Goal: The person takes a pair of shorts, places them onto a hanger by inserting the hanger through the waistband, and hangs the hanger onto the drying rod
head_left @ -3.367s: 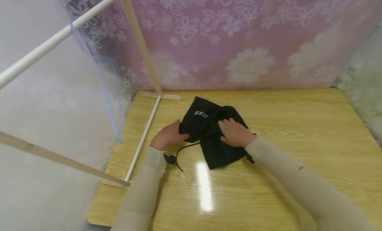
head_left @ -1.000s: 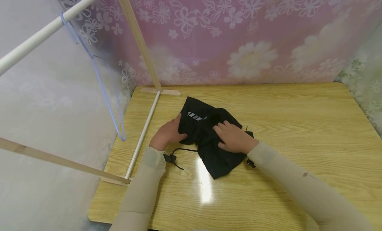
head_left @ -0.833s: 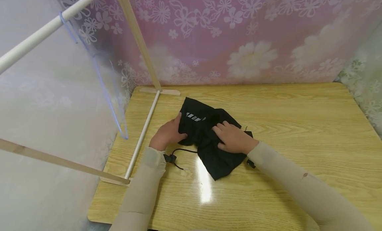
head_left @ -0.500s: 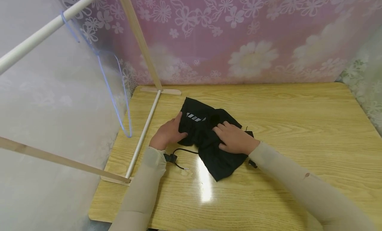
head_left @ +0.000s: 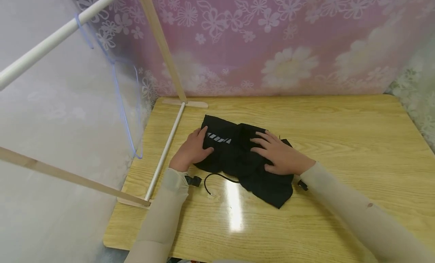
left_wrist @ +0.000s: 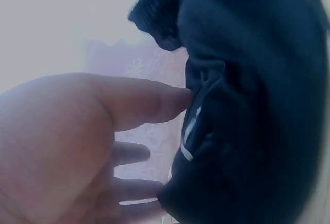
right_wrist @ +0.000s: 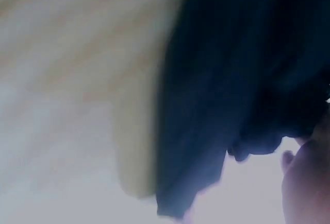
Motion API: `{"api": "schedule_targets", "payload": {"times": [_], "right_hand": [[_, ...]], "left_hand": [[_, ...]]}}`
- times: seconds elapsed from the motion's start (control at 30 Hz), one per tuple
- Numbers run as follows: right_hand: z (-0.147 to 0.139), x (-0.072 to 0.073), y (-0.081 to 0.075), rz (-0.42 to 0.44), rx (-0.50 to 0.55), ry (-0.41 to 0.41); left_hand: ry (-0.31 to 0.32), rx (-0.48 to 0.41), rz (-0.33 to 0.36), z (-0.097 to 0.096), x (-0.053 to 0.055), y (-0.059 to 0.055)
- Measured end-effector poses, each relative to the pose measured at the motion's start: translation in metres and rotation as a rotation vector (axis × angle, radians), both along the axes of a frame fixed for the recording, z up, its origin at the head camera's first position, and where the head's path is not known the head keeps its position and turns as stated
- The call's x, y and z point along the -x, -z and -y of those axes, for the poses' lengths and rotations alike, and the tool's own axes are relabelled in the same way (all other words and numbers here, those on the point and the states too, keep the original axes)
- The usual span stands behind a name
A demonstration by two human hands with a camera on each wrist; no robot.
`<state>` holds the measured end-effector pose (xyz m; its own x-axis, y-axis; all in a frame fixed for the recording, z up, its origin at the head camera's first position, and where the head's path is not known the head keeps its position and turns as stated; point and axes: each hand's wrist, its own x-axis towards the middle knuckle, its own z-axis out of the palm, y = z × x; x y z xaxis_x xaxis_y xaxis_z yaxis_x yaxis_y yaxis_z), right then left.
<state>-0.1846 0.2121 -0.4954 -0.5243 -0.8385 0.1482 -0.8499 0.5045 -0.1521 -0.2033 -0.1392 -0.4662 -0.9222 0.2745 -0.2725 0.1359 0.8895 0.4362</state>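
Note:
A pair of black shorts (head_left: 231, 157) with a white striped print lies crumpled on the table. Its dark drawstring (head_left: 222, 175), tipped with metal, trails off the near side. My left hand (head_left: 192, 149) rests at the left edge of the cloth, fingers fairly straight and thumb on the fabric. In the left wrist view, the thumb of the left hand (left_wrist: 56, 141) touches the shorts (left_wrist: 247, 100) beside a gathered edge. Fingers spread, my right hand (head_left: 280, 153) lies over the right part. The right wrist view shows mostly blurred dark cloth (right_wrist: 221, 64).
On the left of the wooden table (head_left: 340, 142) stands a rack with a white rail (head_left: 57, 38) and wooden uprights (head_left: 161, 44). A blue hanger (head_left: 121, 110) hangs from the rail. A flowered pink curtain (head_left: 238, 55) backs the table.
The right hand has moved right and its fingers have spread. The shorts lie wider, their right part shifted right and the print flatter. The left hand stays at the left edge.

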Motion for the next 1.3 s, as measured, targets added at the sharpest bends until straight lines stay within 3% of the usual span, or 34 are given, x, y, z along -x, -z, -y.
{"api": "schedule_targets", "payload": {"times": [0.17,0.4,0.6,0.8,1.03,1.3], "right_hand": [[-0.023,-0.002,-0.012,0.012,0.046,0.063],[-0.016,-0.015,-0.031,0.145,0.241,0.399],[0.004,-0.02,-0.035,0.282,0.198,0.542],[0.01,-0.018,-0.03,0.345,0.125,0.648],[0.0,-0.012,-0.019,0.449,0.001,0.622],[-0.004,-0.007,-0.01,0.489,0.039,0.592]], "left_hand": [[0.025,-0.049,-0.073,0.0,0.002,-0.001],[0.053,-0.084,-0.109,0.0,0.002,-0.003],[0.09,-0.107,-0.097,-0.003,0.001,-0.005],[0.104,-0.121,-0.087,-0.004,-0.002,-0.006],[0.145,-0.095,-0.101,-0.004,-0.003,-0.003],[0.167,-0.082,-0.087,-0.002,-0.005,0.002]]}}
